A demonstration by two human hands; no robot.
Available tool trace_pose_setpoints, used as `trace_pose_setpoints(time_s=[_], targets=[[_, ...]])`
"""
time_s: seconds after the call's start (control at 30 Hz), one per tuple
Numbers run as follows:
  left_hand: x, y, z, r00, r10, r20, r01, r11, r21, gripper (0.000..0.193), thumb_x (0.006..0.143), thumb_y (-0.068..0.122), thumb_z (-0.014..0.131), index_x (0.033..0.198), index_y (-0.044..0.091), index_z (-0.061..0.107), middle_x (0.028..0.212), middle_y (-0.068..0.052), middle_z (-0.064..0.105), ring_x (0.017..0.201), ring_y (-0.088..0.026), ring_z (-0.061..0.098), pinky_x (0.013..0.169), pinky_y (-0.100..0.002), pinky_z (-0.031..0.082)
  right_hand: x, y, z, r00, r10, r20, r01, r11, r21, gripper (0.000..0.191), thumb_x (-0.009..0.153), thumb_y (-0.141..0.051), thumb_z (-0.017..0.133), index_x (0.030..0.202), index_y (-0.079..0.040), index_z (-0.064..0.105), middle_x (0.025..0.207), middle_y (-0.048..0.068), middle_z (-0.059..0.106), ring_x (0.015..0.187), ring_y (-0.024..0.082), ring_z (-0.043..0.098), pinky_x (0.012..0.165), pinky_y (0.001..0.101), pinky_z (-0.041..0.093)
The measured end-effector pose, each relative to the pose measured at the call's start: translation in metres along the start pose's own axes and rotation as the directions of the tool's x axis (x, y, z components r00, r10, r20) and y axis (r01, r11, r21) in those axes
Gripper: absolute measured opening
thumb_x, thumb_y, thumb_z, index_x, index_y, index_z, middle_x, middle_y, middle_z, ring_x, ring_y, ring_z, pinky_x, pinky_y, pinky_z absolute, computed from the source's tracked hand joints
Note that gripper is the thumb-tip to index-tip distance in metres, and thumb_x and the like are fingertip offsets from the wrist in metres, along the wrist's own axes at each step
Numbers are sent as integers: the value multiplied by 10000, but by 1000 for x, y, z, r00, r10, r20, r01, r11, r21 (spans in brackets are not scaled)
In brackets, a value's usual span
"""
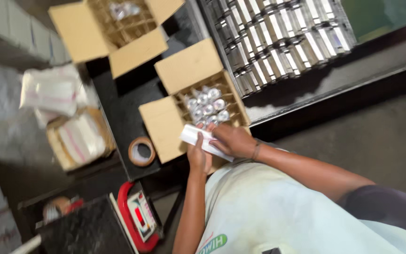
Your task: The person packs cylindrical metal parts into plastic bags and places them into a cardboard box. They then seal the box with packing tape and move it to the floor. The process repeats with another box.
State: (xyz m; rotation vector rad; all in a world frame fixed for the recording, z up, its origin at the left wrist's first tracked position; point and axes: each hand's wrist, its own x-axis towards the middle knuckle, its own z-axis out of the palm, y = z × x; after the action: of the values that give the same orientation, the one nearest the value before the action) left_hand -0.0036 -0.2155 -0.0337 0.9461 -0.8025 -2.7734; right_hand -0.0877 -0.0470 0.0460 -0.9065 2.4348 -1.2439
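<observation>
Both of my hands hold a small white oblong carton (194, 135) just in front of an open cardboard box (165, 123). My left hand (198, 156) grips the carton from below. My right hand (231, 140) lies over its right end, fingers curled on it. The cardboard box has a divider grid, and several round silvery items (207, 108) fill its cells. The picture is blurred by motion.
A second open divided box (118, 28) stands farther back. Rows of white cartons (283, 37) fill a tray at the upper right. A tape roll (141, 151) lies left of the near box, a red scale (139, 218) below it, and bagged white packs (78, 136) at left.
</observation>
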Motion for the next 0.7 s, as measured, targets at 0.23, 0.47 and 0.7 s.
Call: trace_pose_setpoints(time_s=[0.23, 0.47, 0.7], targets=[[-3, 25, 38, 965, -195, 174, 127, 933, 338, 349, 945, 62, 598, 1286, -10, 622, 1019, -114, 696, 778, -178, 595, 644, -323, 518, 15, 61, -54, 977, 185, 107, -212, 770, 602, 279, 1093, -258, 668, 982, -2, 656, 911, 168, 621, 801, 259, 585, 756, 400, 494], [-9, 19, 87, 821, 302, 484, -508, -2, 862, 153, 850, 162, 761, 862, 12, 740, 662, -52, 646, 553, -125, 611, 537, -340, 498, 0, 13, -107, 994, 47, 102, -51, 998, 29, 248, 930, -269, 759, 1051, -54, 735, 972, 86, 741, 906, 147, 678, 780, 395, 553], [-39, 39, 106, 908, 263, 327, -338, -2, 941, 196, 860, 268, 795, 932, 86, 782, 778, -126, 775, 668, -281, 734, 640, -390, 577, 3, -16, -121, 912, 402, -79, -404, 915, -8, 503, 823, -349, 747, 1256, -103, 676, 1125, 119, 737, 909, 263, 730, 848, 359, 584]])
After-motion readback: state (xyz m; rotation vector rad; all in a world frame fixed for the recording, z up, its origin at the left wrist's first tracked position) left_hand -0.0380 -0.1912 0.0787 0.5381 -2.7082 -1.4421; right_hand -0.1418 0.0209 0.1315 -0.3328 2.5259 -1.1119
